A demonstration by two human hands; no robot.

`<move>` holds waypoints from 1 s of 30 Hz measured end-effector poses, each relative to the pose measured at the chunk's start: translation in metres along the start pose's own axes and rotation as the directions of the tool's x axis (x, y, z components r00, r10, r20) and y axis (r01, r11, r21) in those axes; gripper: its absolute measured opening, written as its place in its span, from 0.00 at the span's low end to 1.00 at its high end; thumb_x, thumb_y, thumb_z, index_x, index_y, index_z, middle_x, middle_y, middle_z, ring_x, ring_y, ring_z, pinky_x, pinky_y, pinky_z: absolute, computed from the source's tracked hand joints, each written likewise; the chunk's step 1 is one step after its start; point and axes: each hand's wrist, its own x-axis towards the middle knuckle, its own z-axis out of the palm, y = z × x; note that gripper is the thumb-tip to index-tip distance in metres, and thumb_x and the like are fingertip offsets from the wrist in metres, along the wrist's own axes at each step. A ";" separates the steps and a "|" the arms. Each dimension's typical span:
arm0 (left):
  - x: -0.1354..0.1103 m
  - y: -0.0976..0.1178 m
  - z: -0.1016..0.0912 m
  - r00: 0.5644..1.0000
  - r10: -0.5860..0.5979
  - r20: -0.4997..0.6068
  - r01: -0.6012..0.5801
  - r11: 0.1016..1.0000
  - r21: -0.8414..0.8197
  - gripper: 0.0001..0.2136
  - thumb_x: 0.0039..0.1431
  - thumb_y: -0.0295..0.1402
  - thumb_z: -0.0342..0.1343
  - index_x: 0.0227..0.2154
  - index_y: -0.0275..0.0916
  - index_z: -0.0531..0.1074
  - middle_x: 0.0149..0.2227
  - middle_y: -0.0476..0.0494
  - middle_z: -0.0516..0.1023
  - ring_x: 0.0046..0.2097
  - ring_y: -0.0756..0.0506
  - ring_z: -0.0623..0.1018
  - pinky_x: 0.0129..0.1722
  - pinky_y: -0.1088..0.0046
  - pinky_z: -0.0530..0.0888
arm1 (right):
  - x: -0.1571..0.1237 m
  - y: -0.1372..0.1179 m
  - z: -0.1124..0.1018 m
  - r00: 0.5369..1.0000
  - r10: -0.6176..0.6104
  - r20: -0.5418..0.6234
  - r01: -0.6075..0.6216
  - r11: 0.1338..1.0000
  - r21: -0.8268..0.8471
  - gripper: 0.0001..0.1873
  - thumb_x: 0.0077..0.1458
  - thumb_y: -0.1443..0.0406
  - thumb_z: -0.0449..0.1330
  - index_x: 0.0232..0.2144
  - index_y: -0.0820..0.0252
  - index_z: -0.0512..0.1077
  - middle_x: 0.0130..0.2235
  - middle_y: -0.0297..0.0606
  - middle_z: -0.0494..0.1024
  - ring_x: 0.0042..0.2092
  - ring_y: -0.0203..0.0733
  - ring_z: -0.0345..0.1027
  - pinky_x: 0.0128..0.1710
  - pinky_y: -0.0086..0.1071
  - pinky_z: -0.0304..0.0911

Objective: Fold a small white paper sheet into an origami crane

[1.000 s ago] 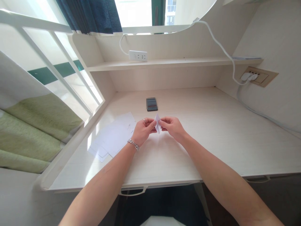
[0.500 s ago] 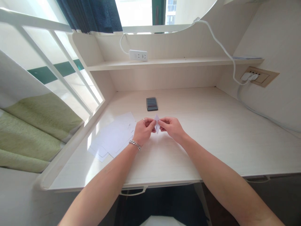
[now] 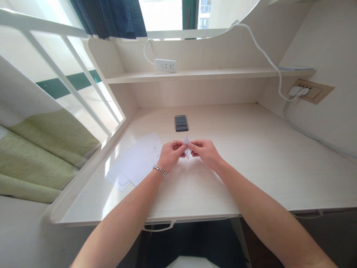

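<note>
A small folded piece of white paper (image 3: pixel 186 146) stands pointed-end up just above the pale wooden desk (image 3: pixel 251 160), near its middle. My left hand (image 3: pixel 171 154), with a ring and a metal bracelet, pinches its left side. My right hand (image 3: pixel 205 152) pinches its right side. Both hands have their fingertips pressed together on the paper, which they partly hide.
Several loose white sheets (image 3: pixel 134 162) lie left of my hands. A dark phone (image 3: pixel 181 123) lies behind them. A white power strip (image 3: pixel 165 65) sits on the shelf, its cable running to a wall socket (image 3: pixel 306 91) at right. A bed rail (image 3: pixel 69 89) borders the left.
The hands and folded paper stay almost where they were; the fingers have shifted slightly on the paper. The camera has drifted a little.
</note>
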 end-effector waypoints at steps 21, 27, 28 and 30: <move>-0.001 -0.008 -0.001 0.981 0.013 0.192 -0.034 0.994 0.109 0.12 0.51 0.40 0.63 0.31 0.34 0.75 0.25 0.44 0.78 0.24 0.50 0.75 0.27 0.74 0.74 | 0.006 -0.001 -0.006 0.993 -0.014 -0.116 0.021 0.998 0.061 0.21 0.46 0.47 0.64 0.30 0.60 0.76 0.33 0.38 0.77 0.35 0.39 0.69 0.34 0.32 0.65; 0.001 -0.003 -0.002 0.998 0.063 0.019 -0.063 0.998 0.022 0.16 0.48 0.43 0.65 0.31 0.34 0.75 0.24 0.44 0.78 0.25 0.49 0.76 0.27 0.73 0.74 | 0.002 0.004 -0.003 0.996 0.022 0.087 -0.022 1.000 0.001 0.19 0.45 0.51 0.66 0.32 0.59 0.73 0.29 0.37 0.78 0.32 0.39 0.71 0.34 0.33 0.65; 0.001 -0.002 -0.002 0.998 0.056 0.016 -0.056 0.998 0.007 0.16 0.47 0.43 0.65 0.31 0.34 0.76 0.25 0.44 0.79 0.26 0.49 0.76 0.27 0.73 0.74 | 0.003 0.005 -0.002 0.997 0.007 0.073 -0.007 1.000 0.011 0.18 0.44 0.52 0.67 0.31 0.60 0.73 0.28 0.37 0.77 0.31 0.38 0.70 0.33 0.33 0.65; 0.000 -0.001 -0.001 0.999 0.029 0.028 -0.028 0.999 -0.039 0.18 0.47 0.44 0.66 0.33 0.33 0.77 0.27 0.42 0.80 0.28 0.49 0.77 0.30 0.72 0.76 | 0.003 0.005 -0.001 1.000 -0.014 0.016 0.013 0.999 0.029 0.17 0.43 0.53 0.67 0.29 0.60 0.73 0.27 0.36 0.77 0.30 0.37 0.70 0.33 0.33 0.65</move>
